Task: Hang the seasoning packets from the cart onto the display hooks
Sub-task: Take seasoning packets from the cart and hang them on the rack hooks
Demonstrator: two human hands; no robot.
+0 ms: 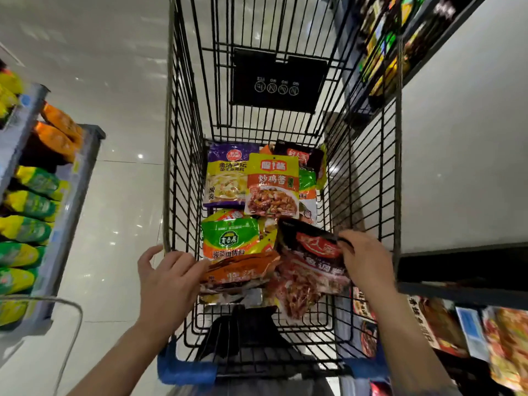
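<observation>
Packets lie heaped in the bottom of the wire cart (183,155), centre of the frame. Right hand (367,260) pinches the top edge of a dark red packet (311,261) at lower right of the pile and appears to tilt it up. Left hand (168,277) has its fingers spread over the cart's left rim, fingertips touching an orange packet (243,271); it grips nothing. Hands are well apart. Green packet (231,237) and yellow-and-orange packet (273,185) sit further up the pile, untouched. Stocked shelves (43,178) run along the left edge; hooks cannot be made out. Judgement: pickup stage. Best to keep the pinch near the header, lift straight up clear of the neighbours, and find the hang hole before turning to the display.
</observation>
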